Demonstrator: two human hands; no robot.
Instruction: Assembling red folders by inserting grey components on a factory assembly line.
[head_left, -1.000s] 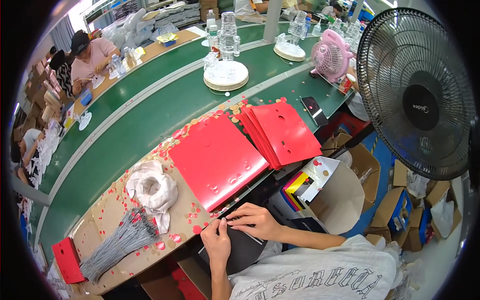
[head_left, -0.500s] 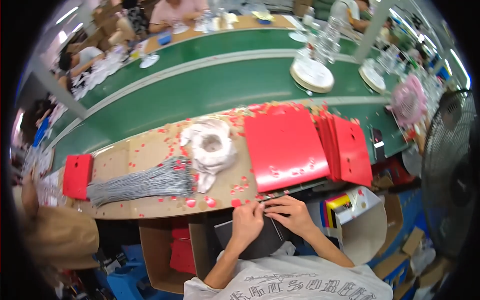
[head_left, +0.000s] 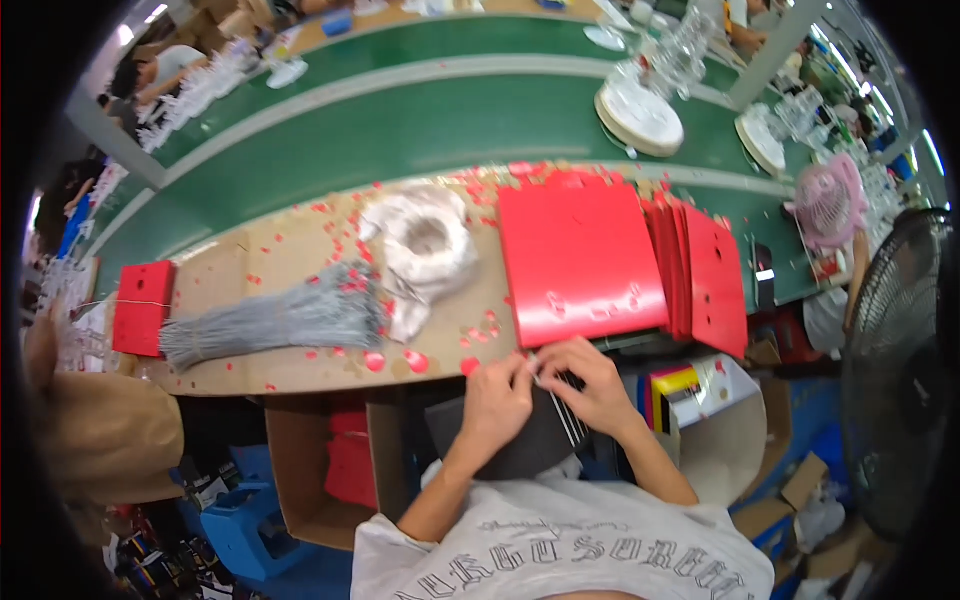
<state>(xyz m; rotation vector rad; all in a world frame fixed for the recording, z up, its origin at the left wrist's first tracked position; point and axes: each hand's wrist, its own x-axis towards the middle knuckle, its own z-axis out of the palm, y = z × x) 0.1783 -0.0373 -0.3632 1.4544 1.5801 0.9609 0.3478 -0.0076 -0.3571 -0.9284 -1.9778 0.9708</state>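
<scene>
My left hand (head_left: 498,402) and my right hand (head_left: 592,388) meet just in front of the table's near edge, above my lap. Both are closed, with fingertips pinched together around something small and pale that I cannot make out. Thin pale lines run over the dark cloth (head_left: 535,440) below them; whether these are cords or stripes is unclear. Right beyond my hands lies a glossy red sheet-like stack (head_left: 580,265). Beside it stand several folded red pieces with punched holes (head_left: 715,275). A long bundle of grey cords (head_left: 270,320) lies to the left on the cardboard.
A crumpled whitish cloth ring (head_left: 425,240) sits mid-table among red scraps. A red holed piece (head_left: 143,310) lies far left. Below the edge stands a cardboard box (head_left: 290,470) with red pieces inside. A black fan (head_left: 900,370) and a pink fan (head_left: 828,200) are at right.
The view has tipped downward, so the table and my hands appear higher. My hands stay pinched together, and the right hand's fingers have curled in more. A thin cord now shows across the far-left red piece.
</scene>
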